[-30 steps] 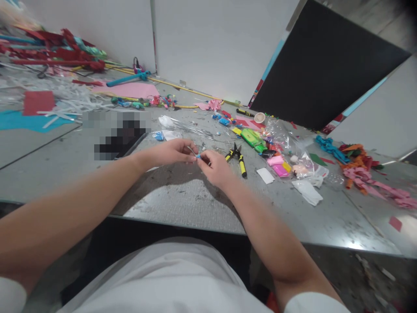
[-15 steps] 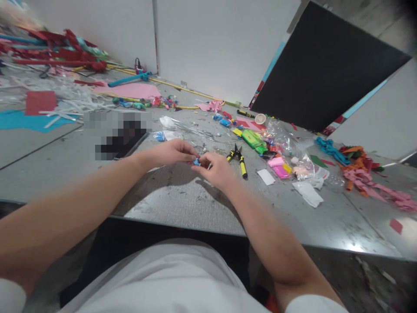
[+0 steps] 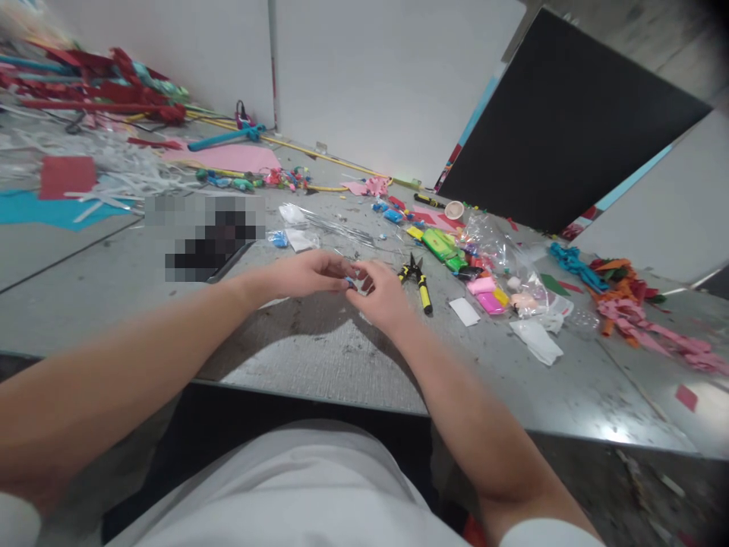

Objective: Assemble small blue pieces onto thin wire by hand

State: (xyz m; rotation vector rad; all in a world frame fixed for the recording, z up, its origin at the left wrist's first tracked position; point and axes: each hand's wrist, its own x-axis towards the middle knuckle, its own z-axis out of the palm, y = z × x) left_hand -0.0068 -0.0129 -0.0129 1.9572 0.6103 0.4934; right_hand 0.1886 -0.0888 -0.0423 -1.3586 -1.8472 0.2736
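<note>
My left hand [image 3: 312, 272] and my right hand [image 3: 380, 296] meet fingertip to fingertip above the table, close to its front edge. Pinched between them is a small piece of blue clay [image 3: 349, 282], mostly covered by the fingers. Both hands are closed around it. Just right of my right hand lie yellow-and-black pliers [image 3: 421, 285], jaws pointing away. Behind my left hand are a blue lump in clear wrap [image 3: 278, 239], a white packet [image 3: 301, 240] and a bundle of thin metal wires [image 3: 342, 228].
Packs of coloured clay [image 3: 441, 247] and plastic bags lie to the right, with a white card [image 3: 465, 311] nearer. A phone-like dark object [image 3: 213, 247], partly pixelated, is at left. Paper scraps [image 3: 68, 178] fill the far left. A black panel [image 3: 569, 121] leans at the back.
The blue clay has turned and slipped further behind the fingers, so less of it shows. Both hands have shifted slightly to the right.
</note>
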